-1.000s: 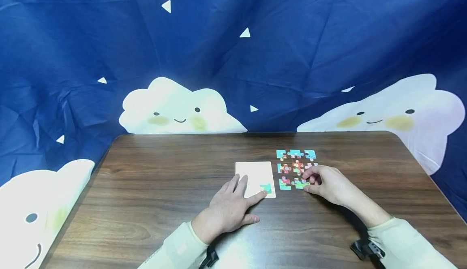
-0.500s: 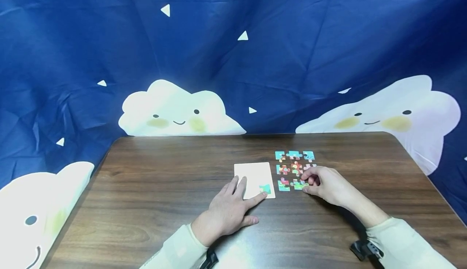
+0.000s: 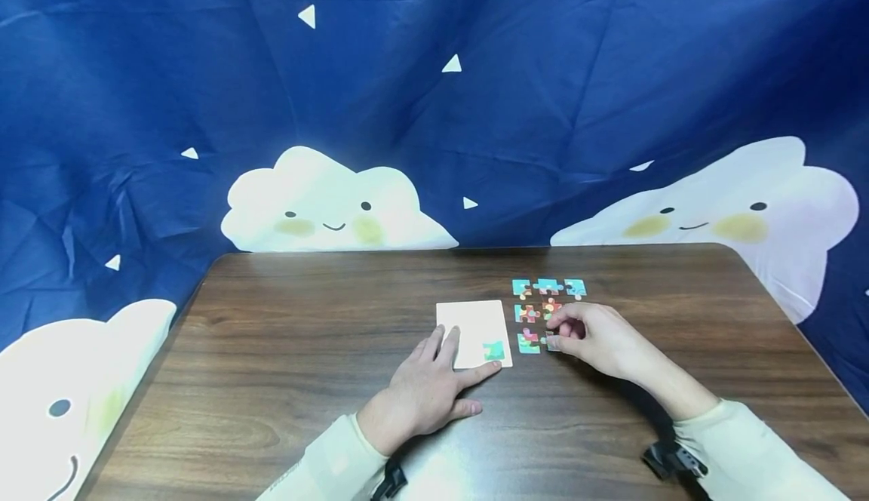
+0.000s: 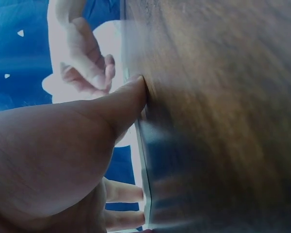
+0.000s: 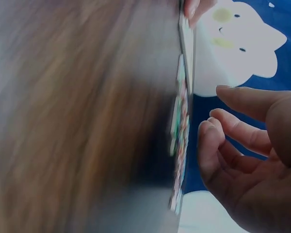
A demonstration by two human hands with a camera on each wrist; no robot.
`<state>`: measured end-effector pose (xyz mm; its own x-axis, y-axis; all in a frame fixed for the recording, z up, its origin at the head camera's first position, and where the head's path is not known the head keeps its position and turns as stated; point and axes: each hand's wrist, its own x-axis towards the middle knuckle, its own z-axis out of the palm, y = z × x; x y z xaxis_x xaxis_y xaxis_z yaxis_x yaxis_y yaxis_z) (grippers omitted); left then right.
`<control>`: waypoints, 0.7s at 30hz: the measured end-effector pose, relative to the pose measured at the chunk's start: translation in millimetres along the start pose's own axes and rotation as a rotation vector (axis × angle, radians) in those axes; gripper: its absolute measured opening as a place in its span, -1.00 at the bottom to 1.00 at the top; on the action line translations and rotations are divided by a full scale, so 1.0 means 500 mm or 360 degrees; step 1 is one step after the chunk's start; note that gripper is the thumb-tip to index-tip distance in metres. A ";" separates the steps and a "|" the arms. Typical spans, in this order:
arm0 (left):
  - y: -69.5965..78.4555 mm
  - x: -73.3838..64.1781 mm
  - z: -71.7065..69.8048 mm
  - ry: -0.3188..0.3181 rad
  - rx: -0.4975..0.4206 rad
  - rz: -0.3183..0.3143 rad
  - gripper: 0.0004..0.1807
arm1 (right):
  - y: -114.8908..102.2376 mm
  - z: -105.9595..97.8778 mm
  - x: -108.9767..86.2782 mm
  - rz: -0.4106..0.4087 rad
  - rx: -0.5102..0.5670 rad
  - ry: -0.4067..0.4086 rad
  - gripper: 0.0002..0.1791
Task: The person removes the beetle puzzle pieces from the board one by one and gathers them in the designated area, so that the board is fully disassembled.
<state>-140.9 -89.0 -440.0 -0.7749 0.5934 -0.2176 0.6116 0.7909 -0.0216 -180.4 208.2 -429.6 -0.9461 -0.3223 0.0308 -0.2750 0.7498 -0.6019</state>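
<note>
A square white puzzle board [image 3: 471, 324] lies on the table with one green-blue jigsaw piece [image 3: 494, 350] in its near right corner. My left hand [image 3: 422, 391] rests on the board's near left part with its fingers stretched out, the index finger at the near edge. Right of the board, several colourful jigsaw pieces [image 3: 548, 287] lie in spaced rows. My right hand [image 3: 611, 340] hovers over the right side of these rows and hides some of them. In the right wrist view, thumb and fingers of the right hand [image 5: 254, 150] stand apart with nothing between them, beside the stacked-looking pieces [image 5: 180, 145].
The brown wooden table [image 3: 305, 320] runs back to a blue curtain [image 3: 380, 71] printed with white clouds [image 3: 339, 207]. A black wrist camera [image 3: 675, 459] is strapped at the right sleeve, and another black strap [image 3: 389, 480] shows at the left sleeve.
My right hand has moved a little left over the rows and now covers more of the near middle piece. The left hand stays in place on the board.
</note>
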 end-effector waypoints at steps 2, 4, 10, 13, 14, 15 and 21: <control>0.000 0.000 -0.001 -0.0005 -0.0001 0.0000 -0.33 | -0.012 0.003 0.004 -0.0019 0.0015 -0.0007 -0.87; 0.000 0.000 -0.001 -0.0007 0.0007 0.0002 -0.33 | -0.022 0.006 0.009 -0.0049 0.0029 -0.0017 -0.89; -0.001 0.000 -0.001 0.0002 0.0041 0.0003 -0.35 | -0.044 0.018 0.024 -0.0133 0.0081 -0.0084 -0.96; -0.001 0.000 -0.001 -0.0004 0.0041 -0.0004 -0.35 | -0.053 0.027 0.030 -0.0141 0.0089 -0.0120 -0.92; 0.000 0.001 -0.001 -0.0007 0.0036 -0.0006 -0.35 | -0.055 0.030 0.032 -0.0145 0.0093 -0.0132 -0.91; 0.000 0.001 -0.001 -0.0013 0.0029 -0.0008 -0.35 | -0.057 0.033 0.034 -0.0145 0.0089 -0.0141 -0.91; 0.003 0.002 -0.004 -0.0044 0.0019 -0.0013 -0.34 | -0.068 0.049 0.045 -0.0168 0.0059 -0.0170 -0.89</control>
<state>-141.1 -87.1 -438.4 -0.7752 0.5826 -0.2443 0.6074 0.7936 -0.0349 -188.4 161.5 -428.0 -0.8882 -0.4594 0.0113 -0.3635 0.6873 -0.6289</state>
